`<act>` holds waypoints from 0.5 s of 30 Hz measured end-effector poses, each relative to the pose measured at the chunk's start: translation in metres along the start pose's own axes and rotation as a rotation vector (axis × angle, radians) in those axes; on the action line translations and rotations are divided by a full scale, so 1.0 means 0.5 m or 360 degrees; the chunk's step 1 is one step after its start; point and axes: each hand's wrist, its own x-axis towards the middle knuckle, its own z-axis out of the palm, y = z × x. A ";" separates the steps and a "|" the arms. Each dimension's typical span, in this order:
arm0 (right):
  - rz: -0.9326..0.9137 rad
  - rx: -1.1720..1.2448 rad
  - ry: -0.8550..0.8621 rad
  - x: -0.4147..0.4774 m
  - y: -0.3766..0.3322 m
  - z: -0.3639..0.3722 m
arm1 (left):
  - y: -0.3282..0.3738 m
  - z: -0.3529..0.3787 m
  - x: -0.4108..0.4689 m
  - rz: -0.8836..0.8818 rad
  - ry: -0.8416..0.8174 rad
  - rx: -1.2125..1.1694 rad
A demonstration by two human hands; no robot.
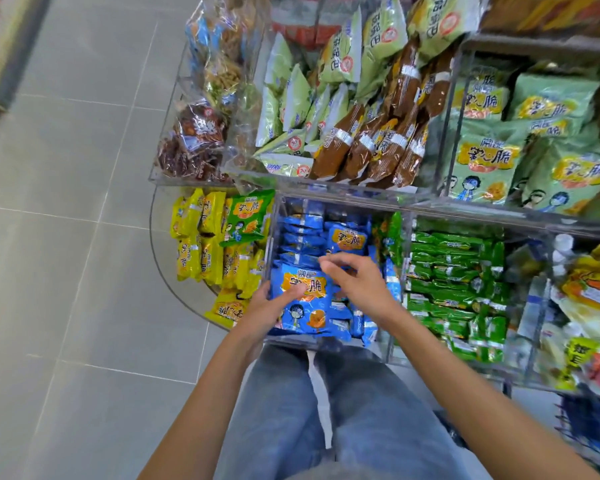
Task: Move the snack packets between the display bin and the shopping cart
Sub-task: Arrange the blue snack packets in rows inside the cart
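Looked down on a floor point(66, 237) of large pale grey tiles with thin light joints, filling the left side. Found a two-tier rack point(430, 202) of clear plastic bins to the right of it, upper tier set further back. Saw blue jeans point(361, 410) below, and two bare forearms reaching up into the lower tier.

Noted in the upper tier clear bags of brown snacks point(198, 133), pale green packets point(291, 98) with a round red-and-white mark, brown packets point(361, 147) with white bands, and green packets point(485, 164) printed with cartoon children. Noted in the lower tier yellow packets point(201, 244) at the left, dark green packets point(458, 271) at the right, and between them the display bin point(273, 244), packed with blue snack packets point(302, 237) standing on edge. Made out a blurred dark wire grid point(589, 431) at the lower right edge; could not tell what.

Found one blue packet point(305, 306) lying face up on the others at the front of the bin, gripped at its left edge by the left hand point(264, 310), thumb across its face. Saw the right hand point(361, 282) just beside it over the bin, fingers point(329, 263) curled down towards the packet's top edge; could not tell whether gripping anything.

Read dark Chinese characters on an orange patch on the blue, yellow and green packets, the last being 脆; smaller print too blurred to read.
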 end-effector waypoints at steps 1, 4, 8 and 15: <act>0.0000 -0.0144 0.0094 0.022 0.009 -0.001 | -0.006 -0.009 0.006 -0.0023 0.0022 -0.0062; 0.0024 -0.1132 0.0180 0.116 0.039 -0.012 | -0.022 -0.039 0.022 -0.0076 0.0089 -0.0147; 0.0264 -0.1844 0.0096 0.207 0.078 -0.008 | -0.037 -0.067 0.037 -0.0116 0.0138 -0.0121; -0.0095 -0.1938 0.0306 0.173 0.082 0.034 | -0.031 -0.099 0.048 0.0042 0.0339 -0.0082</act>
